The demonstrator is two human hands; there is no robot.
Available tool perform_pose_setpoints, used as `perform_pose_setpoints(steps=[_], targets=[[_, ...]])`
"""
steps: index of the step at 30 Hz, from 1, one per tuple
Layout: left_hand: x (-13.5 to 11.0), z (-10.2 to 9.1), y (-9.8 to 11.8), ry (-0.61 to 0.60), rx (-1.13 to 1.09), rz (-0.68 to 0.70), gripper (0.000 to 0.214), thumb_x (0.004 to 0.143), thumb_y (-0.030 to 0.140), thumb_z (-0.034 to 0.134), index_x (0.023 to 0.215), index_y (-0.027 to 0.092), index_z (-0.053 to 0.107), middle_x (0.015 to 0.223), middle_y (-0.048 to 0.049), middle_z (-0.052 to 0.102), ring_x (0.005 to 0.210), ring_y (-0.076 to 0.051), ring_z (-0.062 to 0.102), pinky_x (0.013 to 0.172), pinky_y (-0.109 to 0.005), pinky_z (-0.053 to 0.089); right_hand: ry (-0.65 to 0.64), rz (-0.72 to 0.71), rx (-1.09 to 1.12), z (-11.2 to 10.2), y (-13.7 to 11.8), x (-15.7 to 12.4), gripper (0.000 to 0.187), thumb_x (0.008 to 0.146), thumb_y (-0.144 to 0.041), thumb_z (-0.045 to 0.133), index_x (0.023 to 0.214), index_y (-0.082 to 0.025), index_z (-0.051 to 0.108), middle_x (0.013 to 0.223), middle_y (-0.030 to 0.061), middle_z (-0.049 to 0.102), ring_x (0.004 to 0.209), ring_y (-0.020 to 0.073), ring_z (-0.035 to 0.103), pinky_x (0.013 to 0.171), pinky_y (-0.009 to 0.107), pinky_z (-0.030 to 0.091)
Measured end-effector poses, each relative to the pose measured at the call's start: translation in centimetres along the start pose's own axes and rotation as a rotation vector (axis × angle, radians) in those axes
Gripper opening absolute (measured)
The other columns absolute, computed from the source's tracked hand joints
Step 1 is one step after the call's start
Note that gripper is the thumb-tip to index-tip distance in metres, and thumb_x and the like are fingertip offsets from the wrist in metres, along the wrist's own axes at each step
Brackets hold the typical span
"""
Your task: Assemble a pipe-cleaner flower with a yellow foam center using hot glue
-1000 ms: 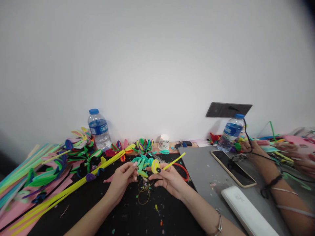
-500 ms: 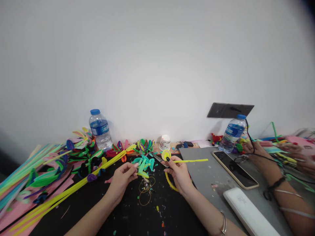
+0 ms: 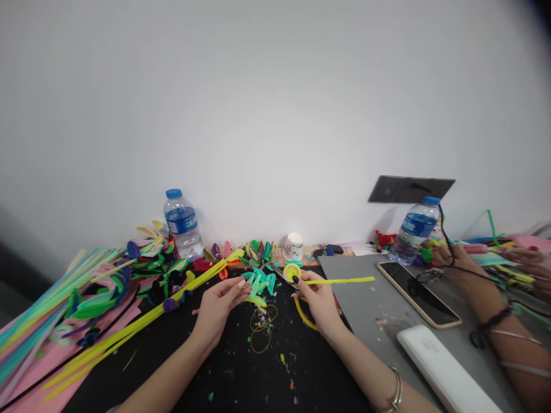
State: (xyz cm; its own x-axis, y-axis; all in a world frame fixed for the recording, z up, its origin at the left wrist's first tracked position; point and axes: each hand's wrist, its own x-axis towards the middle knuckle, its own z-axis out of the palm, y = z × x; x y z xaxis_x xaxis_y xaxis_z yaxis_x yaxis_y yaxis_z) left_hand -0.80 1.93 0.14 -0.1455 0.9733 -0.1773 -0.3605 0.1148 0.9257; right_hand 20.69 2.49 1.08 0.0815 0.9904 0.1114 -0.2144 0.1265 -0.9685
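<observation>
My right hand (image 3: 317,301) pinches a yellow pipe cleaner (image 3: 344,281) between thumb and fingers. One part is coiled into a flat round disc (image 3: 291,272) above the fingertips. A straight length sticks out to the right, and a bent length hangs below the hand. My left hand (image 3: 221,301) is closed, thumb against fingertips; whatever it may hold cannot be made out. Just beyond its fingertips lie teal pipe-cleaner pieces (image 3: 262,282), with a yellow-green piece (image 3: 256,300) at the near side. Thin looped bands (image 3: 261,338) rest on the black surface between my hands.
Pipe cleaners (image 3: 55,304) and made-up shapes crowd the left. A paper cup (image 3: 294,246) and water bottle (image 3: 183,226) stand by the wall. On the grey mat (image 3: 357,298) are a phone (image 3: 417,293) and white device (image 3: 443,367). Another person's arm (image 3: 486,304) reaches in from the right.
The whole view has shifted slightly, so things appear further right. My left hand is a little closer to the teal pieces; my right hand keeps its hold on the yellow pipe cleaner.
</observation>
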Motion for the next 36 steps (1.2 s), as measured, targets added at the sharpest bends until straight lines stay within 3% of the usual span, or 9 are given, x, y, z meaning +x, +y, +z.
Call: perform_pose_setpoints(steps=[6,10,14,18,20,23,29,32,36], targets=[[-0.3,0.1,0.1,-0.036,0.133,0.096,0.031,0.054,0.036,0.083,0.068,0.015,0.065,0.057,0.0028,0.063,0.057,-0.013,0.059,0.062,-0.025,0.049,-0.084,0.009,-0.05,0.2,0.2,-0.1,0.024,0.064,-0.036,0.078,0.061,-0.017,0.063,0.086,0.006,0.07,0.059,0.0137,0.056,0.05,0.025,0.05],[-0.4,0.4,0.1,-0.12,0.261,0.224,0.035,0.069,0.045,0.07,0.087,0.016,0.065,0.05,0.0061,0.052,0.048,-0.011,0.049,0.05,-0.022,0.039,-0.124,0.027,-0.06,0.4,0.3,-0.2,0.022,0.066,-0.034,0.076,0.062,-0.017,0.064,0.09,0.0068,0.07,0.059,0.0131,0.057,0.047,0.024,0.049],[-0.4,0.3,-0.8,-0.249,0.328,0.167,0.044,0.078,0.052,0.057,0.103,0.016,0.059,0.045,0.0104,0.041,0.037,-0.009,0.036,0.04,-0.021,0.027,-0.14,0.046,-0.064,0.3,0.8,-0.3,0.021,0.067,-0.033,0.076,0.064,-0.016,0.064,0.097,0.0072,0.068,0.061,0.0127,0.059,0.049,0.023,0.051],[-0.5,0.3,-1.2,-0.302,0.33,0.151,0.04,0.08,0.052,0.055,0.098,0.017,0.058,0.045,0.013,0.03,0.035,-0.007,0.027,0.039,-0.02,0.022,-0.157,0.053,-0.058,0.2,1.1,-0.2,0.024,0.066,-0.035,0.077,0.065,-0.016,0.063,0.097,0.0066,0.068,0.061,0.0123,0.06,0.049,0.022,0.051],[-0.6,0.3,-1.0,-0.28,0.334,0.208,0.034,0.08,0.048,0.057,0.092,0.017,0.058,0.048,0.0119,0.033,0.038,-0.007,0.03,0.041,-0.02,0.024,-0.152,0.05,-0.069,0.2,1.1,-0.2,0.025,0.066,-0.036,0.077,0.065,-0.015,0.063,0.096,0.0064,0.068,0.06,0.0118,0.06,0.048,0.022,0.051],[-0.5,0.4,-0.6,-0.235,0.352,0.259,0.03,0.077,0.043,0.062,0.089,0.016,0.062,0.053,0.007,0.048,0.048,-0.01,0.045,0.049,-0.022,0.037,-0.141,0.039,-0.099,0.1,1.1,-0.1,0.025,0.067,-0.037,0.076,0.065,-0.015,0.063,0.093,0.0062,0.068,0.059,0.0112,0.059,0.048,0.022,0.051],[-0.1,-0.2,-0.5,-0.198,0.391,0.145,0.029,0.072,0.04,0.066,0.088,0.016,0.07,0.075,-0.0041,0.071,0.074,-0.021,0.067,0.071,-0.032,0.053,-0.148,0.024,-0.107,0.1,1.2,0.0,0.025,0.066,-0.038,0.075,0.066,-0.016,0.062,0.091,0.0053,0.067,0.061,0.0129,0.061,0.047,0.022,0.051],[-0.1,-0.2,-0.5,-0.206,0.436,0.148,0.024,0.073,0.04,0.065,0.073,0.016,0.066,0.066,-0.0022,0.07,0.065,-0.02,0.067,0.066,-0.031,0.053,-0.152,0.021,-0.117,0.1,1.4,0.0,0.023,0.067,-0.036,0.073,0.066,-0.016,0.062,0.093,0.0057,0.068,0.06,0.0125,0.061,0.047,0.022,0.051],[-0.3,0.0,-0.4,-0.211,0.505,0.206,0.03,0.076,0.041,0.061,0.059,0.02,0.05,0.048,0.0041,0.058,0.045,-0.015,0.057,0.052,-0.026,0.046,-0.154,0.009,-0.124,-0.1,1.8,0.1,0.023,0.068,-0.037,0.072,0.067,-0.017,0.061,0.096,0.0064,0.068,0.06,0.0132,0.062,0.046,0.022,0.051]])
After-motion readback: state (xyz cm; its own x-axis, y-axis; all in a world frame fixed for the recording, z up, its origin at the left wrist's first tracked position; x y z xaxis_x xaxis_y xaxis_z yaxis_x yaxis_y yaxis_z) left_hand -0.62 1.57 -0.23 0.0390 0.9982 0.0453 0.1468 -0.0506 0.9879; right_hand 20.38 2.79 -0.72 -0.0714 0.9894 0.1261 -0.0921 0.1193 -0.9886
